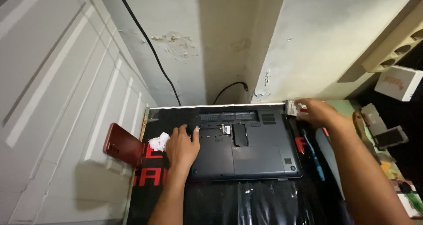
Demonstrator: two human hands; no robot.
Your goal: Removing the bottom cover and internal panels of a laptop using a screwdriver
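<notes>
I see a dark grey laptop [246,148] lying bottom-up on the desk [246,203], near the back edge by the wall. Its underside serves as the only real container here: the long battery bay along the back edge looks empty, and a cover is off a small compartment near the middle, where a small board with a pale label shows inside. My left hand [181,146] rests flat and open on the laptop's left edge, fingers spread toward the back, gripping nothing. Just left of it, touching the desk's black and red mat, lies a crumpled white tissue [159,142]. My right hand [318,112] is at the laptop's far right corner, fingers closed around a small white and grey packet [294,108] at the desk's back edge; I cannot tell what it holds. Beside the laptop's right side lies a blue-handled screwdriver [315,158]. A dark red phone [123,145] leans at the desk's left edge against the white door [57,97]. Two black cables [152,53] run down the wall behind.
</notes>
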